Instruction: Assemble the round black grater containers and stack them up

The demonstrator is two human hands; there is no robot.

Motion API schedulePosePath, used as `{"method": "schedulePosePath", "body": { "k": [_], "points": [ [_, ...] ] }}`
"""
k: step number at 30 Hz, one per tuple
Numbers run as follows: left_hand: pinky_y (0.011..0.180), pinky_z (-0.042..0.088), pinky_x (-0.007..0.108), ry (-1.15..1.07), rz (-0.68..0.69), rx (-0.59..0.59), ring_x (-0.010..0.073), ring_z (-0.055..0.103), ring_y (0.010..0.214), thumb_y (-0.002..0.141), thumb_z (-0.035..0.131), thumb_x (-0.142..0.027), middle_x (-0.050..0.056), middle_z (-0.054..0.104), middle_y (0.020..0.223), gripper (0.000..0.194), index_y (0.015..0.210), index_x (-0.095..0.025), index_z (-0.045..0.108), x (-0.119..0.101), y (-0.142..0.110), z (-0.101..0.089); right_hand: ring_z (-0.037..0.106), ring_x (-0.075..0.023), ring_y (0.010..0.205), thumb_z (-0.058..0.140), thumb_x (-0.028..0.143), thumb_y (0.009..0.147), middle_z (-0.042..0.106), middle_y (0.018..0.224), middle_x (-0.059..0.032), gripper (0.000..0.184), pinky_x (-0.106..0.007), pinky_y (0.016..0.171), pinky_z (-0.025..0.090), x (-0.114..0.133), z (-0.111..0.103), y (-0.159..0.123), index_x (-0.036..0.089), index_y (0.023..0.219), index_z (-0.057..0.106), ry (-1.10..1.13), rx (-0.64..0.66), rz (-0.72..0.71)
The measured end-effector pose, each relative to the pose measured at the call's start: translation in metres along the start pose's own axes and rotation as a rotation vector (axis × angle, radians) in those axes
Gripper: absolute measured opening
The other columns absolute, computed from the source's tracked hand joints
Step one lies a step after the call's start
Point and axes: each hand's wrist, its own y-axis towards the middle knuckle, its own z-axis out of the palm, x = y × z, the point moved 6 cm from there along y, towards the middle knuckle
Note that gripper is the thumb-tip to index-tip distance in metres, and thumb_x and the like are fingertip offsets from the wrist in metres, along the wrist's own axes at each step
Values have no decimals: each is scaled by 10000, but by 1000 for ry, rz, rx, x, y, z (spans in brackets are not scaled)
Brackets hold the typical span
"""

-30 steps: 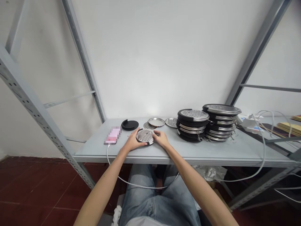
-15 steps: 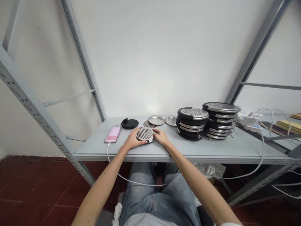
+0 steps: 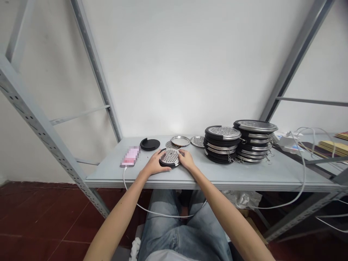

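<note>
A pale wall [image 3: 174, 72] rises behind a grey table [image 3: 206, 175] set between metal posts, and the work sits near the table's front edge, likely so both arms can rest low and reach it easily. There lies a round grater [image 3: 170, 157], a plate full of holes with a black rim around part of its edge. The left hand [image 3: 155, 163] grasps it from the left, fingers round the far side and thumb along the near rim, a spread that seems meant to steady it. The right hand [image 3: 186, 159] grips the opposite edge with bent fingers, perhaps to bear on the metal there; how hard it squeezes cannot be told. Just behind are a shiny metal ring [image 3: 180, 140] overlapping a loose holed disc [image 3: 172, 145], with another metal plate [image 3: 198, 141] to their right, all apparently within easy reach. A black round case [image 3: 150, 145] lies at the back left, beside a phone [image 3: 130, 156] with a white cable [image 3: 124, 177]. To the right, a shorter stack [image 3: 222, 145] and a taller stack [image 3: 255, 141] of similar black and metal rounds stand close together, probably to save space.
</note>
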Motion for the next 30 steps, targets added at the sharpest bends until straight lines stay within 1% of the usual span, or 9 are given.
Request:
{"method": "schedulePosePath", "body": {
  "k": [5, 10, 13, 17, 19, 21, 24, 27, 30],
  "points": [
    [1135, 281, 477, 9, 1, -4, 355, 305, 1388, 563, 760, -651, 161, 315, 1510, 966, 1372, -207, 471, -6, -3, -2, 439, -230, 1313, 454, 202, 850, 573, 1327, -111, 344, -337, 1106, 297, 1, 1, 0, 132, 1081, 698, -16, 24, -51],
    [1120, 303, 480, 1, 12, -35, 342, 360, 1361, 644, 733, -601, 152, 380, 1479, 832, 1342, -206, 512, -8, -5, -7, 435, -223, 1317, 486, 222, 850, 540, 1363, -120, 355, -326, 1119, 275, 3, 4, 0, 111, 1129, 675, 42, 71, -81],
    [1112, 314, 473, -43, 51, -98, 311, 436, 1313, 726, 690, -540, 137, 507, 1387, 655, 1272, -195, 582, -9, -3, -11, 464, -231, 1290, 434, 291, 894, 564, 1336, -124, 384, -364, 1118, 281, 3, 5, 0, 110, 1139, 667, 144, 74, -50],
    [1088, 355, 425, -220, 46, -151, 290, 514, 1243, 757, 655, -540, 129, 596, 1292, 559, 1182, -177, 649, -7, 2, -14, 505, -237, 1247, 300, 461, 947, 598, 1294, -114, 526, -394, 1101, 310, 7, -1, -4, 140, 1192, 636, 312, 42, -57],
    [1023, 417, 395, -387, -22, -218, 281, 584, 1141, 771, 606, -598, 119, 669, 1164, 559, 1102, -153, 679, 2, 4, -18, 463, -233, 1290, 295, 520, 938, 554, 1349, -105, 565, -402, 1118, 286, 11, -4, -7, 161, 1265, 584, 436, 29, -104],
    [895, 486, 370, -520, -125, -302, 274, 635, 992, 779, 511, -696, 101, 713, 959, 625, 953, -126, 697, 14, 5, -22, 393, -233, 1346, 431, 544, 887, 466, 1433, -93, 584, -407, 1134, 260, 17, -6, -12, 195, 1350, 503, 484, 49, -207],
    [726, 508, 340, -584, -222, -366, 258, 636, 830, 786, 355, -790, 68, 667, 720, 731, 777, -125, 658, 29, 3, -24, 358, -251, 1364, 647, 483, 768, 375, 1494, -95, 755, -436, 1124, 276, 25, -4, -17, 237, 1431, 383, 421, 53, -347],
    [681, 503, 324, -613, -245, -360, 246, 628, 793, 782, 337, -804, 52, 634, 665, 731, 758, -137, 637, 36, 1, -21, 434, -253, 1306, 672, 440, 756, 446, 1439, -121, 788, -441, 1072, 349, 22, -3, -16, 229, 1444, 349, 428, -5, -307],
    [715, 509, 328, -645, -253, -348, 250, 633, 839, 772, 352, -810, 61, 651, 712, 737, 829, -136, 645, 39, 0, -17, 560, -241, 1150, 670, 439, 753, 608, 1257, -107, 627, -408, 996, 422, 19, -2, -13, 205, 1314, 518, 473, -17, -265]
  ]
}}
